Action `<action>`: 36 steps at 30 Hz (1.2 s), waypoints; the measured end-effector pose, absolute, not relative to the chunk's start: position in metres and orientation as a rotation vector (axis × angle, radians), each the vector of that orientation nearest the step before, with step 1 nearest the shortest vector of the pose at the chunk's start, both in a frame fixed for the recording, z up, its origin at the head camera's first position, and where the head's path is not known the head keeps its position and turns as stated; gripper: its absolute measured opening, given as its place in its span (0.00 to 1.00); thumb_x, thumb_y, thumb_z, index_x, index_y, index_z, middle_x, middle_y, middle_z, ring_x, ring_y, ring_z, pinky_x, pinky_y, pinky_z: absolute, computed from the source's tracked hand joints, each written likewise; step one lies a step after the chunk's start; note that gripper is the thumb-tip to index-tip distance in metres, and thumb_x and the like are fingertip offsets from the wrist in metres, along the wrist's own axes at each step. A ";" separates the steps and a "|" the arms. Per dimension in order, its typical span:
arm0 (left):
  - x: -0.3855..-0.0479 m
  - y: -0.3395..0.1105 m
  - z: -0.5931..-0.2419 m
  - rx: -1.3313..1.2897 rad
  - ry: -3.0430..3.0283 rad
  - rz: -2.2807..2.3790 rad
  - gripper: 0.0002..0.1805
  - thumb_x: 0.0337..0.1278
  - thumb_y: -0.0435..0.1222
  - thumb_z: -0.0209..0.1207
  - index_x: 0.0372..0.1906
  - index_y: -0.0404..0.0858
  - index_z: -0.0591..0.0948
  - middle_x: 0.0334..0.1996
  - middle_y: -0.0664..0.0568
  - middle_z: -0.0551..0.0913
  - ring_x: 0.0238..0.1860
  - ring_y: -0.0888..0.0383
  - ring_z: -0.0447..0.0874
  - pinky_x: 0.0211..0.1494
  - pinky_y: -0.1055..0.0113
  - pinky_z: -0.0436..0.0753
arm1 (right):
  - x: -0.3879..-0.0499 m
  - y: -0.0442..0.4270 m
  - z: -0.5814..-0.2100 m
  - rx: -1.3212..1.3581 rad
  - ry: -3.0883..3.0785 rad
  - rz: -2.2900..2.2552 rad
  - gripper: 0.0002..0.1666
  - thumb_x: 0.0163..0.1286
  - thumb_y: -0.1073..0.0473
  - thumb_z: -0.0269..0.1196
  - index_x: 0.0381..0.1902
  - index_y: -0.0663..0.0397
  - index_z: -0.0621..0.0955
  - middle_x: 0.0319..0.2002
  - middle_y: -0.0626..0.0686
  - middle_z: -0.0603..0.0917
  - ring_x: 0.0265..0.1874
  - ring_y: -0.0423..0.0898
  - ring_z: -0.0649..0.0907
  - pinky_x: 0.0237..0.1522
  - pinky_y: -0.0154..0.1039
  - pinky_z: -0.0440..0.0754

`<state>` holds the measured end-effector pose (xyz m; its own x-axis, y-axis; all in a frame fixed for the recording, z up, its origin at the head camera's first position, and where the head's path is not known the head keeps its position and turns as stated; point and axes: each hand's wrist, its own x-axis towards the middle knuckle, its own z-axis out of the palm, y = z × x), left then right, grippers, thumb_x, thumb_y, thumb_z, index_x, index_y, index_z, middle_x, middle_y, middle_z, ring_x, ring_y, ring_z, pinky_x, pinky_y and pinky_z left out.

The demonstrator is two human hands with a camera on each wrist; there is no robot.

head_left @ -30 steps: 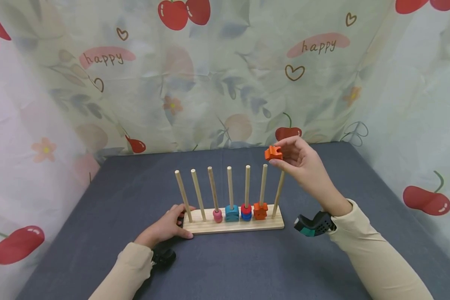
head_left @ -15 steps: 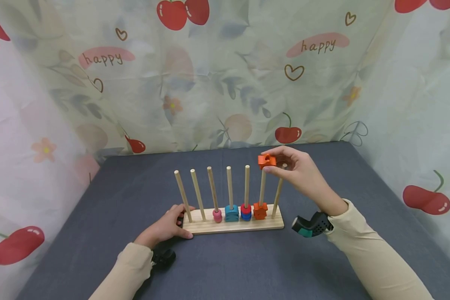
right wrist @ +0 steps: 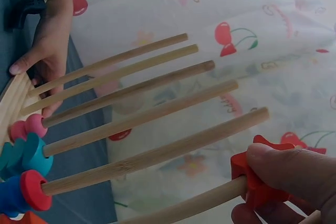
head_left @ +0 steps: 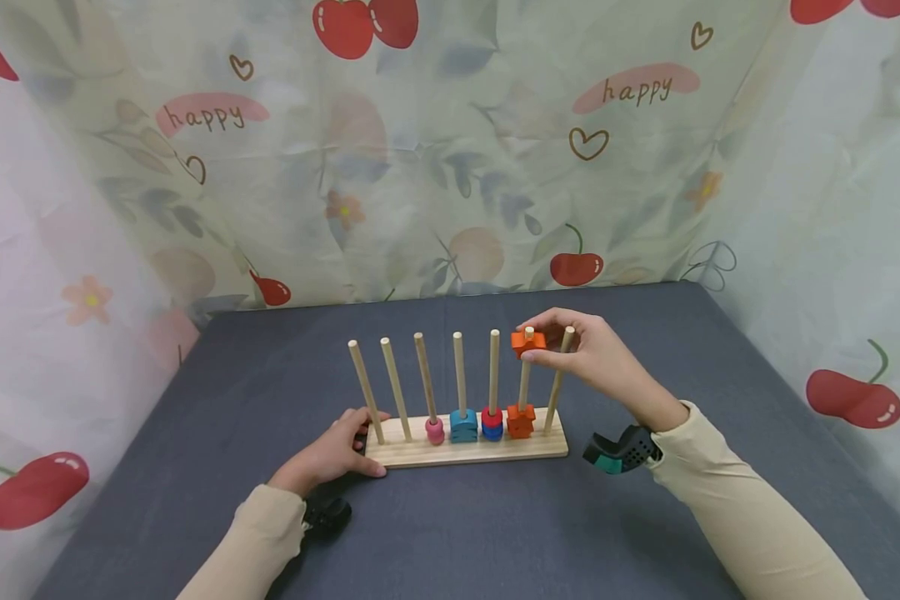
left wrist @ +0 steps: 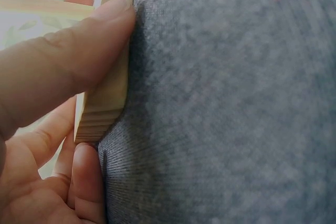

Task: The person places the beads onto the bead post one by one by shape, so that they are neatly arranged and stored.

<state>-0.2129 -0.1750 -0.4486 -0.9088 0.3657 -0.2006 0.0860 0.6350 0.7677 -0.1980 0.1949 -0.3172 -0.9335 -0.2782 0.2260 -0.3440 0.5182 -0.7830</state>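
Observation:
A wooden peg board with several upright pegs stands on the dark cloth. My left hand grips its left end; in the left wrist view the thumb lies across the board's edge, with fingers at the end and behind. My right hand pinches an orange star-shaped bead between thumb and fingers, near the top of the second peg from the right. The peg's tip shows through the bead's hole. In the right wrist view, that peg runs into the bead. Lower on it sit orange beads.
Along the board, other pegs carry pink beads, teal beads and a red bead above blue. The rightmost peg is bare and close to my right fingers. A patterned curtain hangs behind the table.
My right hand has carried the orange bead left and down, from above the pegs onto the top of the second peg from the right. The left hand has stayed on the board.

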 end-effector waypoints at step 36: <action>-0.213 -0.175 -0.450 0.343 2.524 1.158 0.41 0.34 0.34 0.78 0.61 0.41 0.74 0.50 0.44 0.70 0.50 0.50 0.65 0.52 0.55 0.69 | -0.206 0.194 -0.410 0.480 -2.835 1.600 0.15 0.58 0.57 0.72 0.41 0.56 0.82 0.39 0.54 0.87 0.35 0.46 0.82 0.40 0.42 0.77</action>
<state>-0.2129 -0.1751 -0.4500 -0.9123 0.3543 -0.2053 0.0754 0.6380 0.7664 -0.2057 0.1941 -0.4103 -0.9466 -0.3221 0.0130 -0.1777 0.4877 -0.8548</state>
